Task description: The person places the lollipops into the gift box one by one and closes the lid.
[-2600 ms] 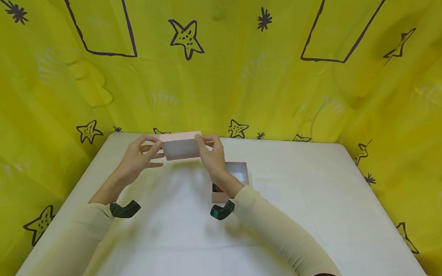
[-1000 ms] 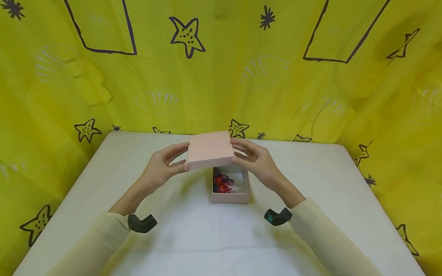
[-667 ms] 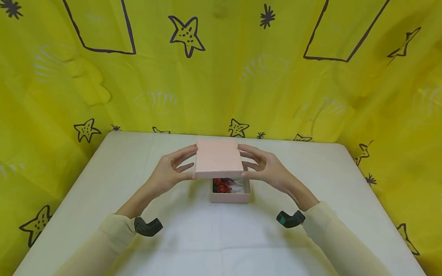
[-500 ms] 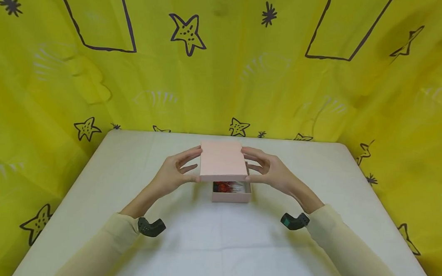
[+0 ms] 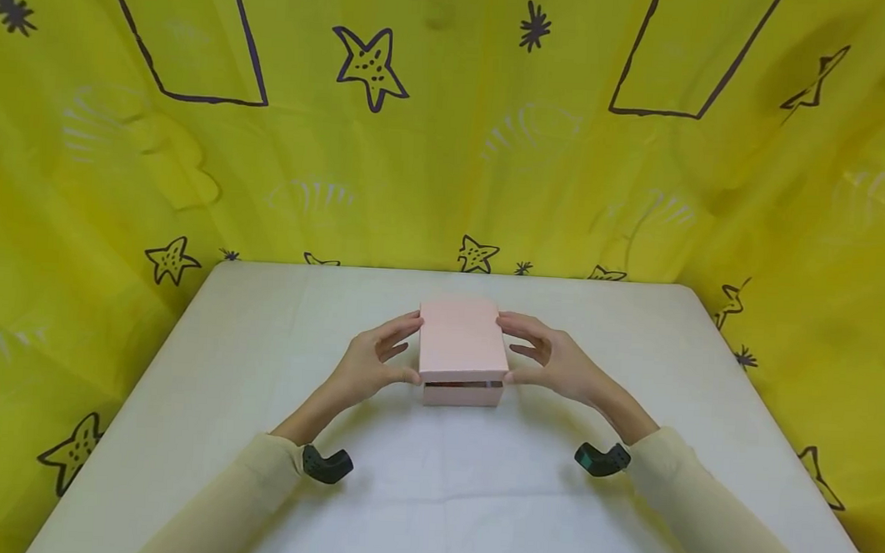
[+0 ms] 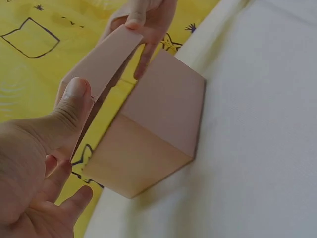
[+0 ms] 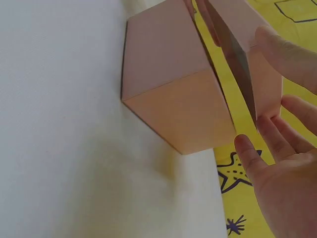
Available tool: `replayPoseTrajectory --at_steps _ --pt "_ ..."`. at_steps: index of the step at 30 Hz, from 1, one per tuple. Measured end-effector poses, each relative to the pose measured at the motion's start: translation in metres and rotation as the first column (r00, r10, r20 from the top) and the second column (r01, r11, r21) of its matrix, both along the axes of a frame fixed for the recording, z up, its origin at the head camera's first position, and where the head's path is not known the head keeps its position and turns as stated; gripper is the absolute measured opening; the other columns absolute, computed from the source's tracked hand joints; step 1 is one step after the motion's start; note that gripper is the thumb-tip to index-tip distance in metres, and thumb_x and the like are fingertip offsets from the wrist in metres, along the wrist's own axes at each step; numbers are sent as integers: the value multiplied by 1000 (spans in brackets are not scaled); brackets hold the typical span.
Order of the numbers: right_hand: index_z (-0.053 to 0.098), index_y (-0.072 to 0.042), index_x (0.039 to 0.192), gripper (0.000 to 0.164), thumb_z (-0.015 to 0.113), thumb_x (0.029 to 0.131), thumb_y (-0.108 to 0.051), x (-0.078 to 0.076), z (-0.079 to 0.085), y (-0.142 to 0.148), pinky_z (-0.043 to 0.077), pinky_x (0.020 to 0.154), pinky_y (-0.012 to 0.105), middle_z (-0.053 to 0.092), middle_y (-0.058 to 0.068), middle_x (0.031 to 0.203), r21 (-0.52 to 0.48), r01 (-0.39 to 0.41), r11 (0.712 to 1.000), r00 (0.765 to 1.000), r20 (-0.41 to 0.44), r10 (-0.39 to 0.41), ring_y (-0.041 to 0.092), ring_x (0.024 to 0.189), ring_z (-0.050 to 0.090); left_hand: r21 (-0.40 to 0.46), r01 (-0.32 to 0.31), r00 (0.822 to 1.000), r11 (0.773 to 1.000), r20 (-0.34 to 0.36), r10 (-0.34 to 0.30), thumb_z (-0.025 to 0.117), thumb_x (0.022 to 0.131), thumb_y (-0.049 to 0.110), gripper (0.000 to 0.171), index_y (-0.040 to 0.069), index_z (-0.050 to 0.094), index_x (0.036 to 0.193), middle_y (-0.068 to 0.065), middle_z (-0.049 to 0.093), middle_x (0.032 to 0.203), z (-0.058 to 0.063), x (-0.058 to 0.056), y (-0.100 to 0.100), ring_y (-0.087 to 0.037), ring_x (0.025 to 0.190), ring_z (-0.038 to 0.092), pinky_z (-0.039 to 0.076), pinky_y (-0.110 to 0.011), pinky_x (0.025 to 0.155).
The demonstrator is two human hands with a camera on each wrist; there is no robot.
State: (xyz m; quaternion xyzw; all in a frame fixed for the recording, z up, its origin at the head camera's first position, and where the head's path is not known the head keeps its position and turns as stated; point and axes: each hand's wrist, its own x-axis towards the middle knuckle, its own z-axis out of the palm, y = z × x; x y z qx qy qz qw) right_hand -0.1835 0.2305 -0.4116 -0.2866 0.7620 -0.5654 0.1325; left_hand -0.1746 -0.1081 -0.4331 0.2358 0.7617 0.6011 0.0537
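A pink box lid (image 5: 462, 336) is held level by both hands, just above the pink box base (image 5: 462, 395). My left hand (image 5: 374, 362) pinches the lid's left side, thumb at the near corner and fingers farther back. On the opposite side my right hand (image 5: 558, 366) grips it the same way. Both wrist views show a narrow gap between the lid (image 6: 101, 64) and the base (image 7: 173, 89), which stands on the white table. In the head view only a dark slit shows between them, so the lid hides nearly all of the box's contents.
A white cloth covers the table (image 5: 439, 493), with a crease across its near part. Behind and at both sides hangs a yellow curtain (image 5: 433, 167) printed with stars and shells. Dark curved devices (image 5: 327, 465) sit at both wrists.
Both hands turned the lid hollow side down, brought it right over the base and lowered it. The red-wrapped lollipops seen in the base earlier are now covered.
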Motion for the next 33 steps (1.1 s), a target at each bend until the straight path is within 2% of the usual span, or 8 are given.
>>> replayPoseTrajectory --at_steps 6,17,33 --pt "42 -5 155 81 83 85 -4 4 -13 4 38 113 33 30 12 165 0 -12 1000 1000 0 12 32 151 32 20 24 1000 1000 -12 -24 89 72 -2 85 3 52 148 -6 42 161 -15 0 3 -28 144 45 42 -38 110" --pt "42 -4 155 82 84 84 -4 8 -22 2 37 114 46 29 12 166 19 2 1000 1000 29 -2 35 151 31 19 49 999 999 10 -49 89 70 -2 88 2 51 149 -8 40 162 -23 -1 3 -30 145 43 42 -41 110" --pt "42 -3 154 83 84 83 -3 7 -34 1 38 113 41 30 15 164 9 -2 1000 999 41 2 37 150 33 25 67 997 997 31 -68 88 69 -6 84 -1 53 145 -11 39 162 -32 -3 1 -31 146 42 42 -38 110"
